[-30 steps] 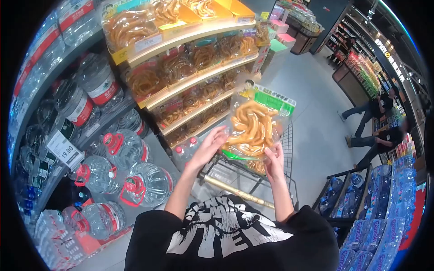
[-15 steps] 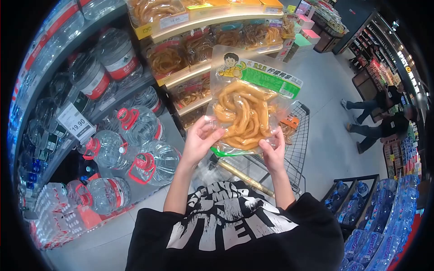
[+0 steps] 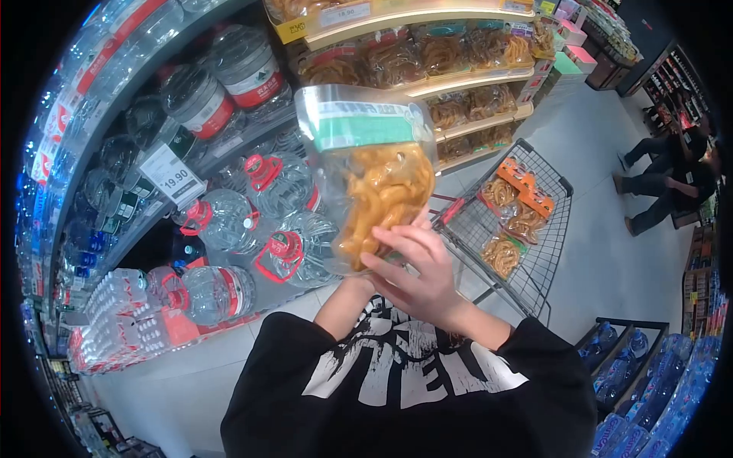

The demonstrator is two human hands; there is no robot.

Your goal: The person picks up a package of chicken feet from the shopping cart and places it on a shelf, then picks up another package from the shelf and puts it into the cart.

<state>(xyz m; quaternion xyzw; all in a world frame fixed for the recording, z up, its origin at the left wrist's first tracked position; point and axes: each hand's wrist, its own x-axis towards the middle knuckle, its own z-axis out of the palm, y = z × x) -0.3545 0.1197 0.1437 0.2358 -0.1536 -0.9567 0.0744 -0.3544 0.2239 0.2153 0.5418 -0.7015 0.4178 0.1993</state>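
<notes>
A clear plastic package (image 3: 382,179) of yellow-brown, curled food with a green header band is upright and slightly blurred in front of me. My left hand (image 3: 357,291) is at its lower edge, mostly behind the package and my other hand; what look like its fingertips show at the package's right edge. My right hand (image 3: 416,267) crosses over in front, its fingers on the lower front of the package. To the right, a wire shopping cart (image 3: 540,263) holds similar packages, two with orange labels (image 3: 527,187) and one with a green corner (image 3: 504,256).
Shelves (image 3: 427,85) of similar packages stand ahead. On the left are large water bottles (image 3: 294,248), a price tag (image 3: 172,174) and shrink-wrapped packs (image 3: 126,309). Racks of blue bottled water (image 3: 649,382) are at lower right. Two people (image 3: 672,175) are in the right aisle.
The package has moved left and turned, and its printed cartoon face no longer shows. My right hand has come across to its lower front. The cart is now more fully in view.
</notes>
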